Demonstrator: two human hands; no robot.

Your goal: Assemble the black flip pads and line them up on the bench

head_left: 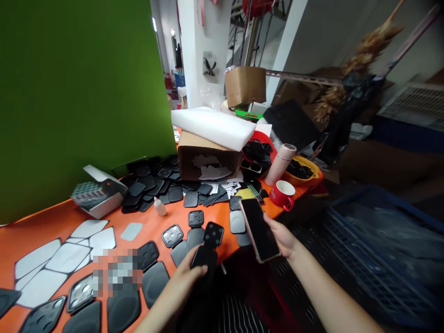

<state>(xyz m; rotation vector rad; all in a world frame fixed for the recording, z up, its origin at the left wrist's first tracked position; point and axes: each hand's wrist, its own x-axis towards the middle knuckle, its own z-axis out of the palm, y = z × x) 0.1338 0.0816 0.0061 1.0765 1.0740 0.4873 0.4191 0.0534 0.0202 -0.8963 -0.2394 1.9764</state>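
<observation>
My right hand (282, 238) is closed round the edge of a smartphone (260, 229) with a dark screen and a pinkish rim, held over the table's front edge. My left hand (190, 273) grips a black hinged case (212, 234), its thumb lying across the lower half. The upper half of that case stands open and shows round recesses. Close to my left hand, similar open cases (172, 236) lie on the orange table (138, 222). Beyond the phone, more black pieces (237, 222) lie near the edge.
A small white dropper bottle (160, 207) stands mid-table. White-grey sheets (67, 256) lie at left. Behind are a heap of black cases (149, 185), a cardboard box (189, 164), a pink flask (280, 164) and a red mug (281, 193). A blue crate (385, 259) is at right.
</observation>
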